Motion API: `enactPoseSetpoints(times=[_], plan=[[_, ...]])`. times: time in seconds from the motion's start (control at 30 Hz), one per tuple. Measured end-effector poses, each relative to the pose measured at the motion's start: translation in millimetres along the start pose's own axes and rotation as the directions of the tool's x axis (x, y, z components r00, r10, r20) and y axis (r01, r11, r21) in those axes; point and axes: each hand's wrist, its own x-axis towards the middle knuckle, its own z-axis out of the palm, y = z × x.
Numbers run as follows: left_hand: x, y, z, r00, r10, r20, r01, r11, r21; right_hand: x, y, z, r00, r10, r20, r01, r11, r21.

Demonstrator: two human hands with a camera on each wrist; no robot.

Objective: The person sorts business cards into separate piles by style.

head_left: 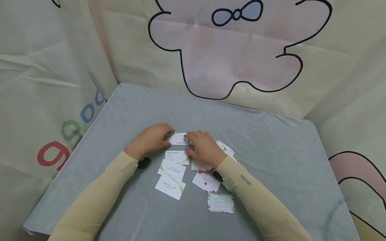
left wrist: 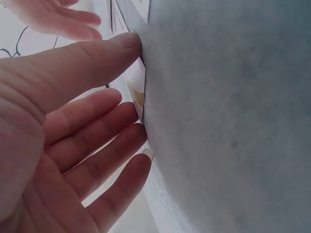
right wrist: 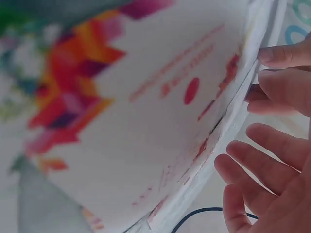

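A white business card with a yellow-green curve (head_left: pixel 177 139) lies at the top of the left column, between the two hands. My left hand (head_left: pixel 154 138) touches its left side, thumb at the near corner and fingertips at the far one. In the left wrist view those fingers (left wrist: pixel 104 145) are fairly straight along the card's edge. My right hand (head_left: pixel 205 147) reaches over the card's right end with loosely bent fingers and partly covers another card beside it. In the right wrist view its fingers (right wrist: pixel 272 165) hold nothing, above a card with a red and orange pattern (right wrist: pixel 146 126).
Below lie more yellow-curved cards (head_left: pixel 176 157), two of them overlapping (head_left: pixel 170 187). To the right are red-flowered cards (head_left: pixel 206 181) and green-leafed cards (head_left: pixel 220 203), some partly under the right arm. The grey cloth-covered table (head_left: pixel 271 160) meets a printed curtain (head_left: pixel 241 63).
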Motion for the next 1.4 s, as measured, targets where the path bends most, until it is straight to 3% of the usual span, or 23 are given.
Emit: enactPoseSetpoints(times=[0.2, 0.53, 0.73, 0.9, 1.0, 1.23, 1.4], plan=[[-2.6, 2.4, -2.5, 1.0, -0.017, -0.012, 0.017, 1.0, 0.004, -11, 2, -8, 0.999, -0.019, -0.028, 0.018, 0.999, -0.033], [-11.1, -7.9, -13.0, 0.998, -0.065, -0.001, 0.065, 0.998, -0.001, -60, 4, -40, 0.998, -0.053, -0.028, 0.053, 0.998, -0.023], [-19.3, -16.1, -21.4, 0.997, -0.083, -0.004, 0.083, 0.996, 0.012, -66, 10, -55, 0.994, -0.094, -0.049, 0.091, 0.994, -0.061], [-20.9, -20.6, -21.3, 0.998, -0.067, -0.002, 0.067, 0.998, 0.022, -54, 12, -69, 0.99, -0.126, -0.057, 0.117, 0.985, -0.13], [-18.5, -20.7, -19.9, 0.998, -0.058, -0.002, 0.058, 0.998, 0.023, -37, 10, -68, 0.992, -0.097, -0.081, 0.09, 0.992, -0.084], [3.7, -11.2, -16.0, 0.999, -0.016, 0.03, 0.016, 1.0, -0.01, 10, 13, -21, 0.998, -0.028, -0.058, 0.031, 0.998, 0.06], [28.6, -8.6, -22.8, 1.0, 0.013, 0.02, -0.012, 1.0, -0.025, 35, 23, -14, 0.997, -0.029, -0.068, 0.032, 0.998, 0.054]])
